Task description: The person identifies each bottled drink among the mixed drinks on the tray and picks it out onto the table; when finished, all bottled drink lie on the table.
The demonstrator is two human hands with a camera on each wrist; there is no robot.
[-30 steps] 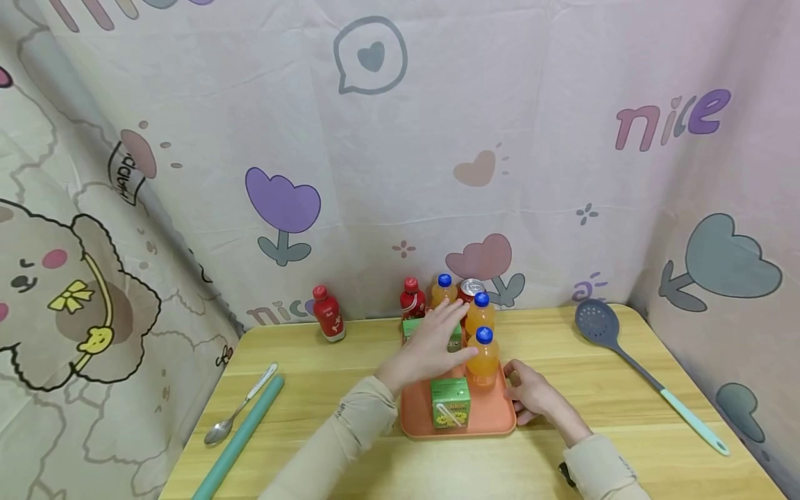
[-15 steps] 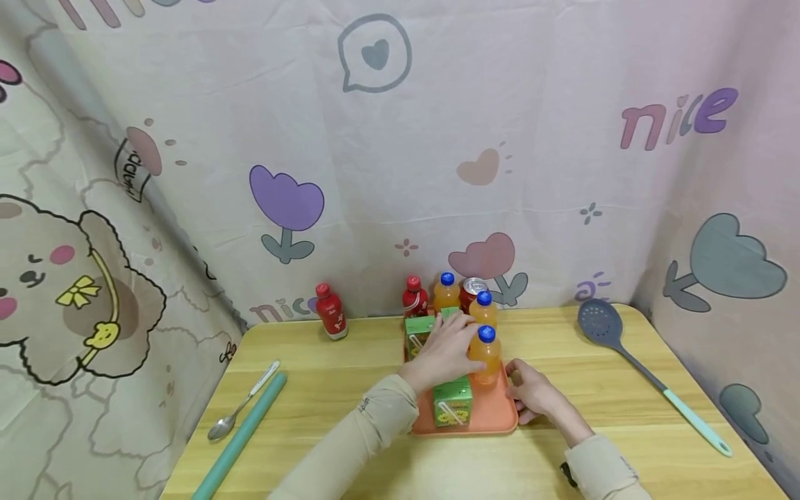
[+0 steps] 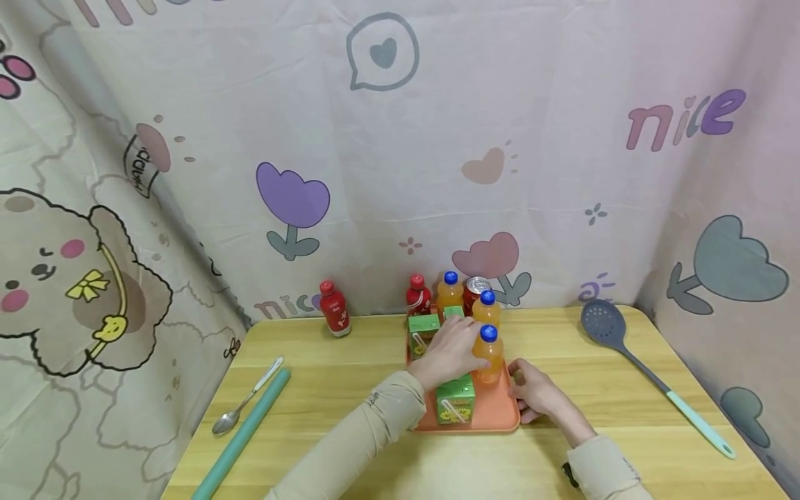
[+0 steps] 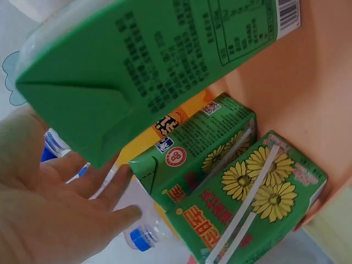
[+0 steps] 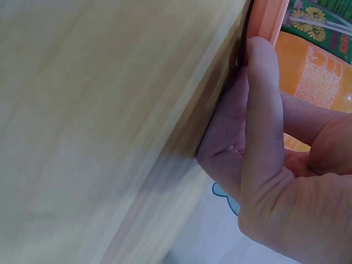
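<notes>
An orange tray stands on the wooden table, bearing green juice cartons and bottles of orange drink. My left hand is over the tray's middle, between the cartons and the near orange-drink bottle. In the left wrist view, its fingers reach out, tips close by the top of a carton; another carton stands beside that one, and a third carton is nearer the camera. My right hand holds the tray's right edge, a finger lying against the rim in the right wrist view.
At the tray's far end stand a red bottle, another orange-drink bottle and a red can. A separate red bottle stands further left. A spoon and a green rod lie left; a slotted skimmer lies right.
My left hand has come down and slightly right and forward among the cartons, uncovering the far-left carton. My right hand has stayed at the tray's edge. The head view has shifted slightly.
</notes>
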